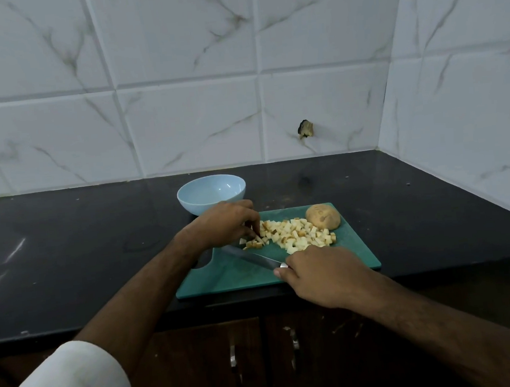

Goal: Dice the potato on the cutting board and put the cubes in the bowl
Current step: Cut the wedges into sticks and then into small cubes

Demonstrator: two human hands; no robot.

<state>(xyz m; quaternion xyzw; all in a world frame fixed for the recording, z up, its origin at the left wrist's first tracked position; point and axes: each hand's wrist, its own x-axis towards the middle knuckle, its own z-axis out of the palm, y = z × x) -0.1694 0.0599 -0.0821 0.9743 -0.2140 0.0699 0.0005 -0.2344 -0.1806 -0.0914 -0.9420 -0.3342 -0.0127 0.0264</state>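
A green cutting board (233, 275) lies on the black counter. Several pale potato cubes (294, 234) are heaped on its far half. An uncut brown potato piece (323, 216) sits at the far right corner of the board. My left hand (225, 223) hovers over the left end of the heap, its curled fingers pinching small potato pieces there. My right hand (319, 274) grips the handle of a knife (250, 257), whose blade lies low across the board and points left toward the cubes. A light blue bowl (211, 192) stands just behind the board and looks empty.
The black counter (68, 256) runs left and right, ending at marble-tiled walls behind and on the right. Dark cabinet doors with metal handles (295, 347) are below the counter's front edge. The board's near edge sits close to that edge.
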